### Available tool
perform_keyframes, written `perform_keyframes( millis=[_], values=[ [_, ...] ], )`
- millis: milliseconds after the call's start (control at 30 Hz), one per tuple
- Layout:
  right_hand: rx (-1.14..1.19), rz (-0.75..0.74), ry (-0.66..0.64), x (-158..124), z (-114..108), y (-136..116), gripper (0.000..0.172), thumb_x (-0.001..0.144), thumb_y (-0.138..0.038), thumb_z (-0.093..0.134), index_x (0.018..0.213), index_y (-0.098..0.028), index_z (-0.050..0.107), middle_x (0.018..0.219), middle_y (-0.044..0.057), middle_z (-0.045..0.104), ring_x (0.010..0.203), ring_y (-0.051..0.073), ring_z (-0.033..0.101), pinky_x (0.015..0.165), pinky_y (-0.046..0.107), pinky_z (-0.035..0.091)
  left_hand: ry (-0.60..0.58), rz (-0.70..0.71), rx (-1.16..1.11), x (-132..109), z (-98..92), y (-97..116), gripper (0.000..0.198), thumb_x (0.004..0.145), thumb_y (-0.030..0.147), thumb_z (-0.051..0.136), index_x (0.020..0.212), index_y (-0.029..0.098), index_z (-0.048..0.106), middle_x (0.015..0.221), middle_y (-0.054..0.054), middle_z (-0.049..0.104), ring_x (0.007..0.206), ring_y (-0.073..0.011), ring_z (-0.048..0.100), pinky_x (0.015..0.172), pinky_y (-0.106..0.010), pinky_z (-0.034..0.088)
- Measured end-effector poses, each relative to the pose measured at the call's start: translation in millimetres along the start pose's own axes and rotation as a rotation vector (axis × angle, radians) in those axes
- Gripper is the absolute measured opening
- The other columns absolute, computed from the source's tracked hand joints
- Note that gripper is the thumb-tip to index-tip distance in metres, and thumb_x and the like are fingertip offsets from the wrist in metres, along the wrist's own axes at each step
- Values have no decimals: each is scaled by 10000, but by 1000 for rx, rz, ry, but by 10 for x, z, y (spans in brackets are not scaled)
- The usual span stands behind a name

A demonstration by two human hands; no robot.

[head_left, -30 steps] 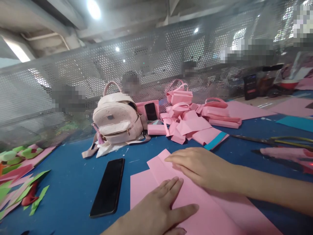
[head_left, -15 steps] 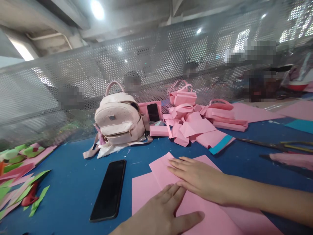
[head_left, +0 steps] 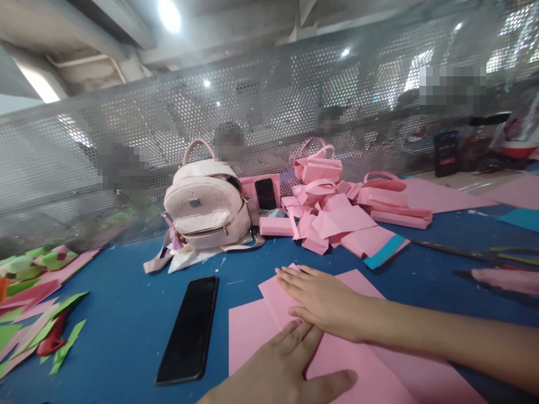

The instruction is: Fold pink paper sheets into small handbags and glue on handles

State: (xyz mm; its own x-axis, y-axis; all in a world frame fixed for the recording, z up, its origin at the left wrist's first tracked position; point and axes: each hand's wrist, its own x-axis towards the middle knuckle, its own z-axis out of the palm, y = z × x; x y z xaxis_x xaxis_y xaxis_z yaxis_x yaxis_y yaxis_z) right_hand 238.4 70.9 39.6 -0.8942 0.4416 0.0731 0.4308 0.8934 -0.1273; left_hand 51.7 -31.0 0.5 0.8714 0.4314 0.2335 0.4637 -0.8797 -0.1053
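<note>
Pink paper sheets (head_left: 248,331) overlap on the blue table, and both hands press on them. My left hand (head_left: 290,359) lies palm down at the bottom centre, its thumb stretched to the right over the paper. My right hand (head_left: 322,294) is flat on the upper part of a sheet, fingers pointing left. The fingertips of my left hand touch the underside edge of my right hand. A black phone (head_left: 188,331) lies on the table left of the paper.
Behind stand a pale pink backpack (head_left: 206,202) and a heap of pink paper bags (head_left: 320,207). Green and pink scraps (head_left: 33,331) with a red-handled tool (head_left: 54,336) lie left. Scissors (head_left: 505,255) lie right. A perforated metal screen (head_left: 168,118) runs behind the table.
My right hand has slid a little left across the paper, its fingers reaching nearer the sheet's left edge. My left hand has shifted slightly right.
</note>
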Motion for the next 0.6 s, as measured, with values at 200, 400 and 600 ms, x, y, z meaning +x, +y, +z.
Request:
perform_keyframes(
  millis=[200,400,600],
  values=[
    [17,1,-34,-172,-105,-38,537,1043,-265,478,1535,-60,421,1598,189,391,1490,334,367,1207,544,373,96,-9,-20,13,-43,7,695,1018,595,460,1610,284,274,1506,-262,487,1462,-366,399,1145,-451,431],
    [206,119,-69,-621,-206,-28,486,1070,-467,404,1511,-283,495,1632,95,348,1502,360,323,1194,643,324,51,-11,-7,-15,-16,14,673,1043,510,471,1623,279,221,1577,-258,390,1479,-387,342,1137,-468,441],
    [270,264,-105,-866,-203,95,475,1054,-548,404,1516,-440,406,1666,22,270,1534,391,182,1180,743,162,-10,-24,27,-46,37,18,713,1046,361,528,1636,298,132,1621,-269,275,1474,-402,339,1125,-471,453]
  ],
)
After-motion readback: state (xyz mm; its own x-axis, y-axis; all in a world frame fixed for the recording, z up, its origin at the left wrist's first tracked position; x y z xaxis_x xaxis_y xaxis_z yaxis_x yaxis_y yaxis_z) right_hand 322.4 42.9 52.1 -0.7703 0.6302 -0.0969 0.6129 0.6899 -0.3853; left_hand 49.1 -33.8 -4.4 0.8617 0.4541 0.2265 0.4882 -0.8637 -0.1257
